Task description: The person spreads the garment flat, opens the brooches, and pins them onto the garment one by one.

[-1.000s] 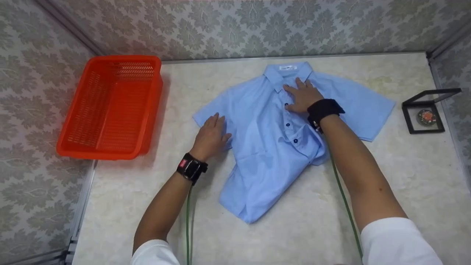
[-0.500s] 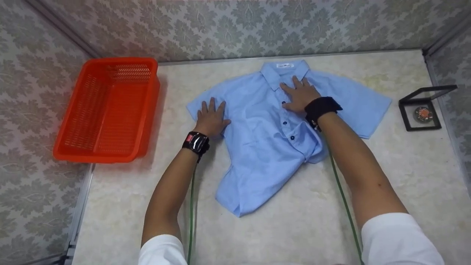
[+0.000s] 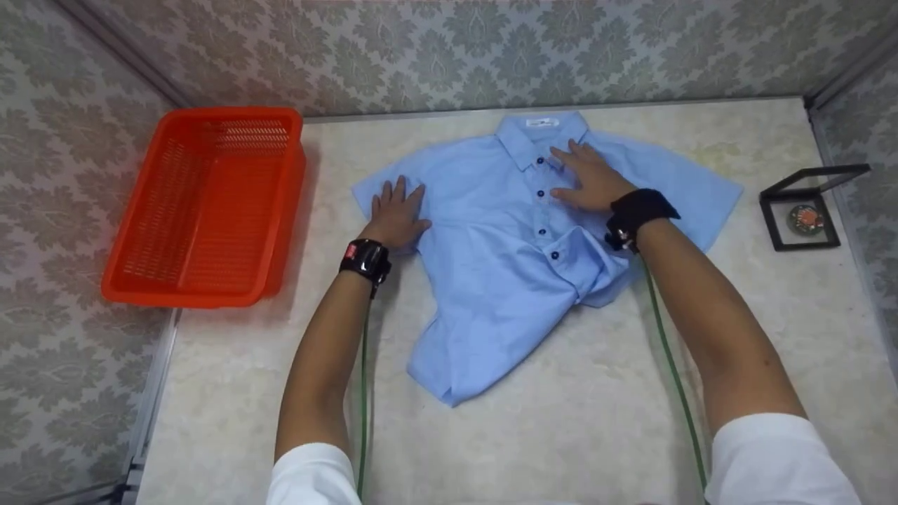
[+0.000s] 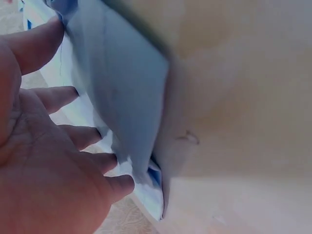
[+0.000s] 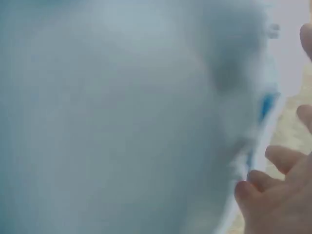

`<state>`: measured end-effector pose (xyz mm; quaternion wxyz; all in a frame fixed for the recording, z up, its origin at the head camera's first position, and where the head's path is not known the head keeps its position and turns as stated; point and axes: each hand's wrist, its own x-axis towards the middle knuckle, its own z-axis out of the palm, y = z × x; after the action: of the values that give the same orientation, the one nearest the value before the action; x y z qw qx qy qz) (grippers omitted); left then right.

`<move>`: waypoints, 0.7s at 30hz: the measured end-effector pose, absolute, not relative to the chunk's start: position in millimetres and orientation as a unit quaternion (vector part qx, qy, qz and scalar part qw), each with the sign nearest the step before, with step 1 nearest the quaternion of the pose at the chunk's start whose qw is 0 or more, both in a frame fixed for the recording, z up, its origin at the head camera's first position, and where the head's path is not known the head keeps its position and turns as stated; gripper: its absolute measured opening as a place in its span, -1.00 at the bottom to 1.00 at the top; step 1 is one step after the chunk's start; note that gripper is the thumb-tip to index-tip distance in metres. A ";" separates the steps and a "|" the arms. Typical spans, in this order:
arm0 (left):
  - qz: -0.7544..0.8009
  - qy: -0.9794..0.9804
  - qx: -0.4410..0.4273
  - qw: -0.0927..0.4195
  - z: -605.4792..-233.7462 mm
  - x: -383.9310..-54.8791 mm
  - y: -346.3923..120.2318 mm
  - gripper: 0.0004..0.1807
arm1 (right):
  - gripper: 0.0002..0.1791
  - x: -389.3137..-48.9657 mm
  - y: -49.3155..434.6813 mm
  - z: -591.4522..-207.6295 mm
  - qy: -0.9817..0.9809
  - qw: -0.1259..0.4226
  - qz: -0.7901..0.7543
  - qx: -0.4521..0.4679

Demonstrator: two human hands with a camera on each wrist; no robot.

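A light blue short-sleeved shirt (image 3: 484, 231) with dark buttons lies front up, its collar toward the back wall. Its lower part is folded over and rumpled, and the hem tapers to a point at the lower left. My left hand (image 3: 398, 216) rests palm down by the left sleeve, fingers spread straight; in the left wrist view its fingertips touch the cloth. Over the chest, right of the button row, my right hand (image 3: 593, 181) is spread with straight fingers. The right wrist view is mostly blurred blue cloth (image 5: 122, 122), with the fingers at the right edge.
A red plastic basket (image 3: 231, 224) stands on the left of the table (image 3: 561, 435). At the right edge is a small black frame-like case (image 3: 803, 210), its lid raised, with a round ornament inside. Green cables (image 3: 363, 414) run from both wrists. Patterned walls enclose the back and sides.
My left hand has moved up along the left sleeve and spread its fingers. My right hand has shifted right, off the button row, uncovering the top button. The shirt's hem has moved slightly up.
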<state>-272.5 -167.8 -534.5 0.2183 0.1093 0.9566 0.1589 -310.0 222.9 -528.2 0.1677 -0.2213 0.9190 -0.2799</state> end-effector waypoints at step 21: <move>0.128 0.967 0.189 0.114 -518.1 -271.6 -48.9 -0.30 | -0.89 -160.6 258.5 -492.1 0.912 -0.074 -0.319 -0.247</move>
<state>-271.6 -48.9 -518.1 0.1140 0.1889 0.9669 0.1279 -160.6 258.5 -492.1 -0.0742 -0.2473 0.9118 -0.3193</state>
